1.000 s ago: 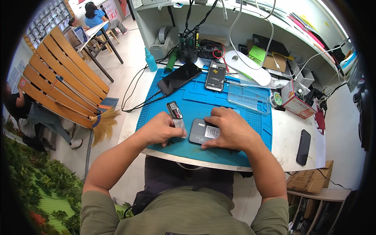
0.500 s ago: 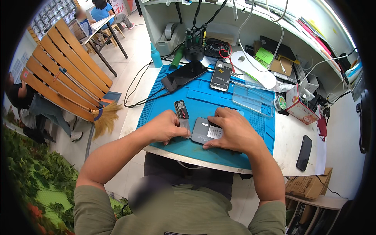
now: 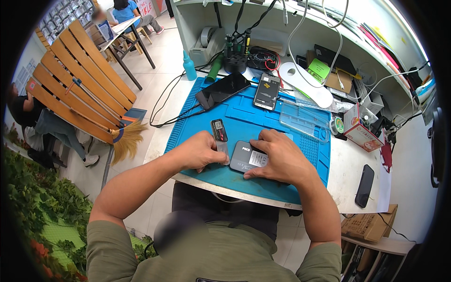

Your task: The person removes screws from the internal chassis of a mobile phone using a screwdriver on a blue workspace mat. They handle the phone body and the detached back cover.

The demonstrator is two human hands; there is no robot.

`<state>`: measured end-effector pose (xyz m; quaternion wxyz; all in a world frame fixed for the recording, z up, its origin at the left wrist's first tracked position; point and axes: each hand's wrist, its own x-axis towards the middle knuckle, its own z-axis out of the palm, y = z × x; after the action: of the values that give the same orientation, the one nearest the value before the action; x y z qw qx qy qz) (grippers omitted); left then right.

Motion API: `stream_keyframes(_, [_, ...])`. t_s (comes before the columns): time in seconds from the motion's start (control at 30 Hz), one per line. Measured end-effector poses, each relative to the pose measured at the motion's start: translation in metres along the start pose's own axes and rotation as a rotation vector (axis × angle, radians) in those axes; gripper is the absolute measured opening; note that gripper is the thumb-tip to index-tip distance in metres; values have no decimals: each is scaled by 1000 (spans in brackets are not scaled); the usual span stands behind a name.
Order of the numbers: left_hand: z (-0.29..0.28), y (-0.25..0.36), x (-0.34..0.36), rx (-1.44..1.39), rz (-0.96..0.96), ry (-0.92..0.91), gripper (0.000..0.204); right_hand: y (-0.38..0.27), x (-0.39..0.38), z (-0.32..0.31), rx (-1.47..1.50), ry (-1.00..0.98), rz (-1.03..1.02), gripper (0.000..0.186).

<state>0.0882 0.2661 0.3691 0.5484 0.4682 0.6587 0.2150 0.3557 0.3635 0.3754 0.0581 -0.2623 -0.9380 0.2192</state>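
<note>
Fingers [image 3: 218, 157] of the left hand [image 3: 198, 151] pinch translucent plastic [image 3: 222, 149]; the right hand's [image 3: 282, 157], spread, hold a dark phone [image 3: 241, 159]

blue mat [image 3: 244, 126] passage
its middle is open; black phone [image 3: 223, 91] blocks far left, clear tray [image 3: 300, 123] right side, right hand [image 3: 281, 156] near side.

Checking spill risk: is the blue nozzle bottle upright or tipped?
Upright: the blue nozzle bottle stands beside the blue mat, wide body down, narrow tip pointing up.
</note>
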Motion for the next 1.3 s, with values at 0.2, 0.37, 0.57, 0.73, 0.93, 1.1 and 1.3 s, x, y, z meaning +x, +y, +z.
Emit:
stream_keyframes(0.2, [7,-3,0,64,54,63,35,5,-1,4,11,43,-30,92])
stream_keyframes(0.37, [14,-22,4,237,229,185,37,7,-1,6,8,58,-58,90])
stream_keyframes(0.57, [24,-3,-8,359,250,271,38,6,-3,6,15,58,-52,87])
stream_keyframes(0.73, [35,-4,-13,441,313,347,34,5,-3,6,12,50,-38,86])
stream_keyframes(0.93, [40,-6,-13,357,359,373,33,9,-3,10,8,82,-66,87])
stream_keyframes(1.1, [36,-13,-12,272,325,363,34,9,-2,9,9,79,-64,90])
stream_keyframes(1.3, [35,-19,-8,183,288,341,36,8,-3,9,13,74,-54,91])
